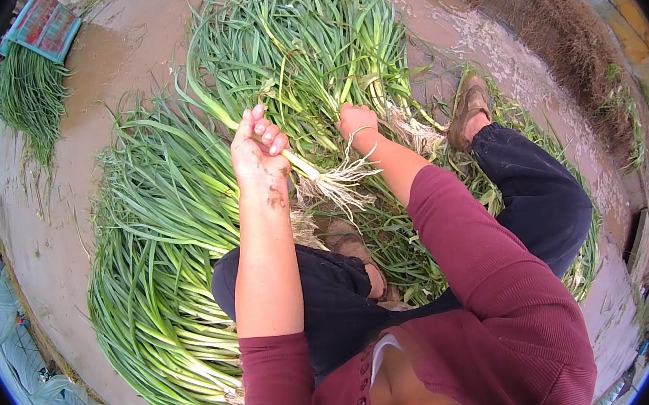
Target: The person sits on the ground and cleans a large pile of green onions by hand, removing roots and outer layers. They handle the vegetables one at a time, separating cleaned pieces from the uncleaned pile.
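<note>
My left hand (260, 149) is closed around a green onion stalk (301, 163). Its bushy white roots (339, 184) hang out to the lower right, and its green leaves run up and left. Mud marks the wrist. My right hand (358, 123) is curled like a fist at the near edge of the far heap of green onions (295, 33). Its fingertips are turned away, so whether it grips any leaves is hidden. Pale thin strands loop by that wrist. A second large heap of green onions (167, 231) lies to the left, with its white ends towards me.
Trimmed leaves (407, 259) litter the ground between my shoes (471, 107). A turquoise plastic crate (48, 27) stands at the upper left, beside more greens (31, 94). Around the heaps is a wet, muddy floor (113, 58). Dry brown plant debris (571, 40) lies along the right.
</note>
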Action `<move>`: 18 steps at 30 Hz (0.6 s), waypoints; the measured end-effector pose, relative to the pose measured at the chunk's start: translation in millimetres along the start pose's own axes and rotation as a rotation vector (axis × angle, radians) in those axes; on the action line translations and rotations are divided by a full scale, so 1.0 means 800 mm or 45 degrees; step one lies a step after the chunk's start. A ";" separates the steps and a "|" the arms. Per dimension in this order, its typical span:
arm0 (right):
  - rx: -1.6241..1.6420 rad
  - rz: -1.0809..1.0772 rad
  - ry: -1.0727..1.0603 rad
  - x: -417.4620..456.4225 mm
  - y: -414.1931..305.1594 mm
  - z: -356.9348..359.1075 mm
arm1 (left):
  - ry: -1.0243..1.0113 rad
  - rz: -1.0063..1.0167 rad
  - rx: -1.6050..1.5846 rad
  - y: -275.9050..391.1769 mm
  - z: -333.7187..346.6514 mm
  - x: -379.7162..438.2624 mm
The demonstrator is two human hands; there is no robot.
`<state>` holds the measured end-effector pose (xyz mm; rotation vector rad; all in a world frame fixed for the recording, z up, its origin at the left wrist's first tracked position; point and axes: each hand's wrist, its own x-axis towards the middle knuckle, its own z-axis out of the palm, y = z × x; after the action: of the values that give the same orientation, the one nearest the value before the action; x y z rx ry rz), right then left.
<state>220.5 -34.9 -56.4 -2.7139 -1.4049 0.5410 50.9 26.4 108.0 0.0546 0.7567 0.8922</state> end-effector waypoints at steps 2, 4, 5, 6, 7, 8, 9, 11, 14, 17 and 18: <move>0.024 -0.011 -0.031 0.020 0.008 0.003 | 0.096 -0.031 0.035 -0.005 0.000 0.003; 0.231 0.050 -0.065 0.027 0.008 -0.031 | 0.135 -0.013 0.081 -0.007 -0.004 0.010; 0.332 0.087 -0.081 0.031 0.012 -0.045 | 0.154 -0.010 0.104 -0.010 -0.008 0.012; 1.127 0.051 -0.156 0.027 0.029 -0.059 | 0.124 -0.023 0.120 -0.015 -0.013 0.018; 1.926 0.077 -0.278 0.022 0.041 -0.073 | 0.118 -0.026 0.160 -0.017 -0.017 0.020; 1.922 0.132 -0.429 0.005 0.047 -0.078 | 0.111 -0.031 0.202 -0.021 -0.021 0.023; 1.917 0.196 -0.570 -0.016 0.054 -0.085 | 0.100 -0.043 0.247 -0.026 -0.024 0.025; 1.902 0.192 -0.566 -0.058 0.046 -0.097 | 0.152 -0.097 0.313 -0.037 -0.034 0.028; 1.995 0.104 -0.549 -0.116 0.038 -0.099 | 0.234 -0.167 0.574 -0.059 -0.036 0.016; 1.864 -0.027 -0.547 -0.164 0.030 -0.094 | 0.182 -0.299 0.784 -0.075 -0.050 0.009; 1.942 -0.119 -0.504 -0.178 0.028 -0.085 | 0.164 -0.291 0.834 -0.080 -0.057 0.008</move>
<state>184.3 -153.7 44.0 -1.3139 -0.5688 1.3978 69.3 -22.1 48.1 0.4829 1.1281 0.4054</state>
